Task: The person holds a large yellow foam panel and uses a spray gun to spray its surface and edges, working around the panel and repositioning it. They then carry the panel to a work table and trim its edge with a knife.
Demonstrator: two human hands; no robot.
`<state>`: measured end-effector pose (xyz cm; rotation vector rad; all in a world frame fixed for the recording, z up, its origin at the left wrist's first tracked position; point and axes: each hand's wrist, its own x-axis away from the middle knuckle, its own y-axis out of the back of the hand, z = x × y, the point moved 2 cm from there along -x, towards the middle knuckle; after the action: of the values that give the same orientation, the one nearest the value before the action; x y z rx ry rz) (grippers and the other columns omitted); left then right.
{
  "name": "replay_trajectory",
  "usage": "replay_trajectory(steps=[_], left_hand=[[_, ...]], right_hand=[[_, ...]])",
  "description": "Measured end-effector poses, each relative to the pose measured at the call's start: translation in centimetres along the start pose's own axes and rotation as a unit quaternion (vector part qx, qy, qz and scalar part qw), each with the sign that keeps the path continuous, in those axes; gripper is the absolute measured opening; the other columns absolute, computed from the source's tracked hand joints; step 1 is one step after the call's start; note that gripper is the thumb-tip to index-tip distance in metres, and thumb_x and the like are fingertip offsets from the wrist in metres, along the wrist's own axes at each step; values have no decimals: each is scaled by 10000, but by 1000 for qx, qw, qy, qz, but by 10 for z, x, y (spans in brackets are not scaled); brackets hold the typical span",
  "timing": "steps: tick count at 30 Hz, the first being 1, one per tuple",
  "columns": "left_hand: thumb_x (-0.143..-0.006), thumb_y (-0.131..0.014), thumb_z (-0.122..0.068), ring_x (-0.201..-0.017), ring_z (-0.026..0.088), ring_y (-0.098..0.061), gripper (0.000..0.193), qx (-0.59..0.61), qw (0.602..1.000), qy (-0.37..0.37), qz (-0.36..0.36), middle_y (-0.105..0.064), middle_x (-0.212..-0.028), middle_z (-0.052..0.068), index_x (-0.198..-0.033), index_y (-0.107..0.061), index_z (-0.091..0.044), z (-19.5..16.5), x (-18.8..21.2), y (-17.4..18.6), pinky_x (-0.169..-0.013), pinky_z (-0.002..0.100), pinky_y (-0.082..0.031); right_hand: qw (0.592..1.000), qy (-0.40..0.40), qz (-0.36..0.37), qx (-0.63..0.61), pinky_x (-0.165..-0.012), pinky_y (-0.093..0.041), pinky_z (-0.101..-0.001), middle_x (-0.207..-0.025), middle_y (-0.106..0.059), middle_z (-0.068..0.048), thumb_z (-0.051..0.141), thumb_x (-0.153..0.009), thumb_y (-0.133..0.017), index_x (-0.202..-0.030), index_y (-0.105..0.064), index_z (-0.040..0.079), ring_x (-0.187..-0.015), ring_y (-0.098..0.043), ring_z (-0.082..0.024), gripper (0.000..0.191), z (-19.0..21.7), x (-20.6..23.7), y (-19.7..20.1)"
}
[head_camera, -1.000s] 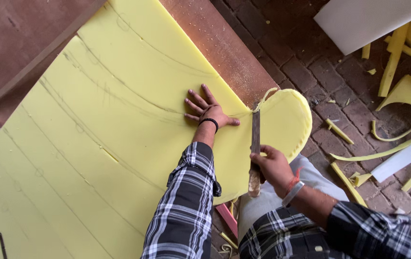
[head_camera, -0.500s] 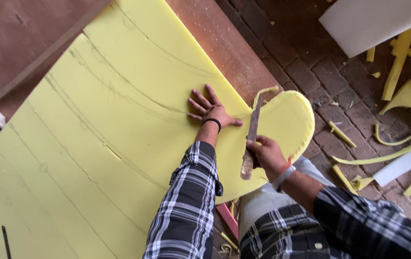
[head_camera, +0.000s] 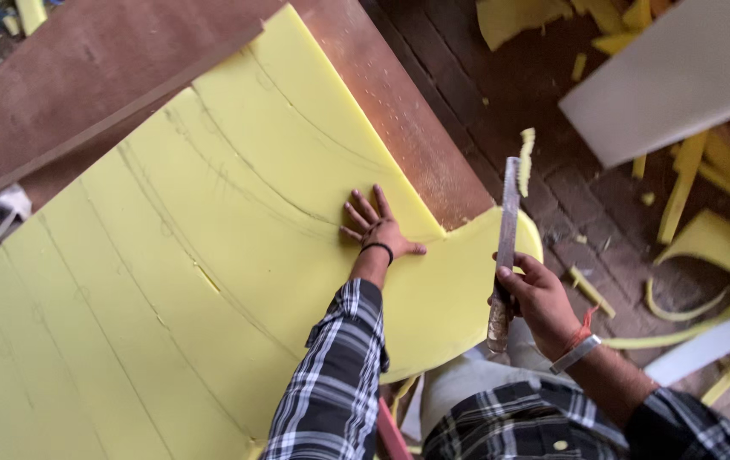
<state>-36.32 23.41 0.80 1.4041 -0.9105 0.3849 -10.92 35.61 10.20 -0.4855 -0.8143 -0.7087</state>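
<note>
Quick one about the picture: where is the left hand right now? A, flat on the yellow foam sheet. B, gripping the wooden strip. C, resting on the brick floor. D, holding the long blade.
A: the left hand lies palm down, fingers spread, on the yellow foam sheet, while the right hand holds the long blade.

Counted around the two hands

One yellow foam sheet (head_camera: 169, 281) under the left hand (head_camera: 379, 230); one long knife (head_camera: 505, 243) in the right hand (head_camera: 535, 298); one wooden batten (head_camera: 126, 111) beyond the left; one white panel (head_camera: 672, 77) beyond the right.
</note>
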Motion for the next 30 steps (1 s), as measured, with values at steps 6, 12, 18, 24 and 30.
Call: replay_trajectory(steps=[6,12,18,24,30], left_hand=[[-697,-897,-487,-1589,363,60,1310,34,996,-46,-74,102,-1726,143,-1647,-20,-270,37,10,-21,-1199,721,-79],[-790,-807,-451,-1533,308,-240,908,240,966,-26,-97,-257,-1654,163,-1536,-410,-117,88,41,-67,-1224,466,-291],[-863,-775,-333,-1229,218,-685,622,534,828,31,-169,-705,-1315,150,-1380,-596,-35,86,102,-104,-1035,326,-530],[-917,-733,-225,-1175,199,-675,489,697,664,14,-273,-729,-1244,163,-1354,-617,-38,49,169,-75,-1010,310,-536],[-916,-685,-305,-1131,167,-680,470,709,640,75,-288,-720,-1254,69,-1347,-630,-127,36,248,-37,-963,363,-538]], right_hand=[[997,67,47,-18,-518,-383,-230,-831,-648,33,209,-1027,-590,-1256,-664,80,-626,-510,-56,273,41,-34,20],[990,64,116,39,-518,-410,-235,-811,-658,6,212,-1028,-586,-1164,-681,58,-622,-545,-78,226,85,-82,11],[968,114,207,83,-529,-394,-219,-788,-618,38,232,-1046,-600,-1139,-673,52,-616,-521,-55,215,152,-96,0],[943,119,272,147,-408,-357,-286,-682,-532,23,256,-1041,-563,-1141,-680,73,-481,-447,-96,239,181,-72,-17],[920,86,348,156,-393,-377,-296,-672,-560,-5,257,-1038,-554,-1141,-694,65,-454,-464,-122,259,159,-49,-49]])
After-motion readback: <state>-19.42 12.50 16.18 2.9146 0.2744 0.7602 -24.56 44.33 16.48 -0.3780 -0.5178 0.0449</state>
